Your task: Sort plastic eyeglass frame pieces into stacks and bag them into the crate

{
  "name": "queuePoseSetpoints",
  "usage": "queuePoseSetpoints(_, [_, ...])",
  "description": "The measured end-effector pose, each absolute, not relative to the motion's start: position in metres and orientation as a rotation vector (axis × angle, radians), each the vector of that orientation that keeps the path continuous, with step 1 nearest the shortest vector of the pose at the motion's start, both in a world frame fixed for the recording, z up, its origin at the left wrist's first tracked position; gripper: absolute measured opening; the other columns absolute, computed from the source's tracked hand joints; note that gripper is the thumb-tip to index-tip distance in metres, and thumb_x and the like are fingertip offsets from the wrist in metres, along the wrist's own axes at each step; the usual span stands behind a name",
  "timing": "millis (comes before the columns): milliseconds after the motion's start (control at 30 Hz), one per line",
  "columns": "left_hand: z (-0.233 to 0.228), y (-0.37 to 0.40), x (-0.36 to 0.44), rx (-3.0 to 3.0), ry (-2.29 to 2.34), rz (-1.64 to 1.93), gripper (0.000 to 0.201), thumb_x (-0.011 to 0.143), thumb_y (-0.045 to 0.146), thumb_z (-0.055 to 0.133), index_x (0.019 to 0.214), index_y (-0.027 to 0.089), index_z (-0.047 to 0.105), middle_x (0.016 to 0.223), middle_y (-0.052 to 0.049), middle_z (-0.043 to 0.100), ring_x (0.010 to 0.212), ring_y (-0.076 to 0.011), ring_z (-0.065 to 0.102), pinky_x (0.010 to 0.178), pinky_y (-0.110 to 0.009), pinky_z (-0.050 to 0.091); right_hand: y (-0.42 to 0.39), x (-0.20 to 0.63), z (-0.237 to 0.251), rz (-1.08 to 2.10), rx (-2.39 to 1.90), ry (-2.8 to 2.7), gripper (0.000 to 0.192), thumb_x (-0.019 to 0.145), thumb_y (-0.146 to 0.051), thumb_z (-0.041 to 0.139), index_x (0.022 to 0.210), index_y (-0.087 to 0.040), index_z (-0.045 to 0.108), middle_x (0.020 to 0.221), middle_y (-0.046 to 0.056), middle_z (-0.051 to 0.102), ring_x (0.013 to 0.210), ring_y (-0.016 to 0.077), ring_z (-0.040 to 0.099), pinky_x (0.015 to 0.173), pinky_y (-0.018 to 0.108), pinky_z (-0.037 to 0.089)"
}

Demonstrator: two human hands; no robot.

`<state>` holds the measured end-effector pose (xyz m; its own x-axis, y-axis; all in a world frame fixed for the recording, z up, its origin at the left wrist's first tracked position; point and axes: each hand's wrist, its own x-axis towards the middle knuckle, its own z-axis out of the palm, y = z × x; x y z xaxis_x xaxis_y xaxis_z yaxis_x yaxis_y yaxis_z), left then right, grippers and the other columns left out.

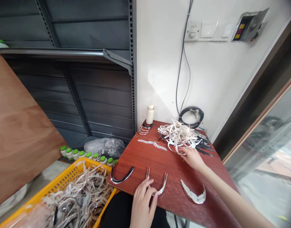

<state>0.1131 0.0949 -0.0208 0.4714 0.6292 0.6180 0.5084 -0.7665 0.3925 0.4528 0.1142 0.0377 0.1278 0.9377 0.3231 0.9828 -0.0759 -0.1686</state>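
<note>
A: Tabletop (170, 164) as clock, twelve toward the wall. Left hand (143, 199)?

B: At six. Fingers narrow, holding the bend of a clear U-shaped strip (162, 189), its prongs aimed toward twelve. Presumably held low to keep it steady.

A: Right hand (194, 159)?

B: At two, arm stretched out. Thumb and fingers look pinched on a pale strip (177, 152) at the near edge of the tangled strip pile (180, 133), which lies at one. Picking from the edge probably avoids dragging the tangle.

A: Others?

B: Black curved strip (123, 179) at eight, silvery-white curved strip (194, 195) at five, flat clear strip (153, 144) at eleven. Spaced apart, likely so they don't snag.

A: Off the table?

B: Yellow crate (41, 198) at eight, heaped with loose strips (88, 193); seemingly kept within reach of the seat.
</note>
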Motion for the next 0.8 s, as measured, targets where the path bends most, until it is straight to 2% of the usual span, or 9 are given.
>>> queuePoseSetpoints(167, [-0.020, 0.096, 0.113, 2.540, 1.005, 1.165, 0.011, 0.092, 0.024, 0.054, 0.094, 0.028, 0.063, 0.119, -0.005, 0.066, 0.119, -0.0232, 0.061, 0.090, -0.042, 0.058, 0.115, 0.453, 0.037, -0.157, -2.020, -1.834, 0.019, 0.089, -0.029, 0.052, 0.084, -0.024, 0.069, 0.091, 0.006, 0.073, 0.095, 0.0272, 0.063, 0.090, 0.042, 0.040])
queuePoseSetpoints(233, [-0.019, 0.096, 0.113, 2.536, 1.003, 1.159, 0.011, 0.091, 0.023, 0.054, 0.093, 0.028, 0.063, 0.119, -0.006, 0.066, 0.119, -0.0236, 0.061, 0.090, -0.042, 0.058, 0.115, 0.454, 0.043, -0.137, -1.992, -1.793, 0.021, 0.091, -0.032, 0.049, 0.086, -0.023, 0.068, 0.090, 0.007, 0.072, 0.091, 0.0269, 0.063, 0.088, 0.043, 0.043])
queuePoseSetpoints(367, [-0.018, 0.094, 0.113, 2.526, 0.996, 1.141, 0.011, 0.091, 0.023, 0.053, 0.092, 0.027, 0.064, 0.120, -0.006, 0.066, 0.119, -0.0242, 0.061, 0.091, -0.041, 0.057, 0.112, 0.451, 0.067, -0.018, -1.898, -1.740, 0.029, 0.095, -0.040, 0.041, 0.089, -0.022, 0.063, 0.087, 0.006, 0.072, 0.079, 0.0216, 0.065, 0.077, 0.034, 0.050])
queuePoseSetpoints(500, [-0.019, 0.093, 0.114, 2.507, 1.003, 1.117, 0.013, 0.092, 0.022, 0.052, 0.095, 0.027, 0.063, 0.122, -0.006, 0.065, 0.122, -0.0241, 0.059, 0.094, -0.044, 0.056, 0.105, 0.423, 0.095, 0.095, -1.702, -1.568, 0.031, 0.094, -0.045, 0.046, 0.098, -0.020, 0.065, 0.097, 0.009, 0.072, 0.087, 0.0228, 0.066, 0.076, 0.032, 0.051])
queuePoseSetpoints(633, [-0.018, 0.091, 0.113, 2.486, 1.003, 1.110, 0.013, 0.092, 0.020, 0.052, 0.096, 0.027, 0.063, 0.123, -0.006, 0.064, 0.125, -0.0243, 0.057, 0.097, -0.045, 0.055, 0.097, 0.366, 0.104, 0.118, -1.675, -1.761, 0.024, 0.096, -0.036, 0.050, 0.098, -0.022, 0.069, 0.100, 0.007, 0.073, 0.092, 0.0218, 0.065, 0.086, 0.034, 0.046])
queuePoseSetpoints(800, [-0.016, 0.090, 0.111, 2.457, 1.025, 1.109, 0.013, 0.091, 0.020, 0.054, 0.099, 0.027, 0.062, 0.122, -0.005, 0.064, 0.125, -0.0238, 0.057, 0.100, -0.048, 0.053, 0.088, 0.297, 0.078, 0.239, -1.784, -2.226, 0.021, 0.094, -0.021, 0.052, 0.089, -0.022, 0.072, 0.089, 0.004, 0.073, 0.088, 0.0207, 0.063, 0.087, 0.034, 0.040])
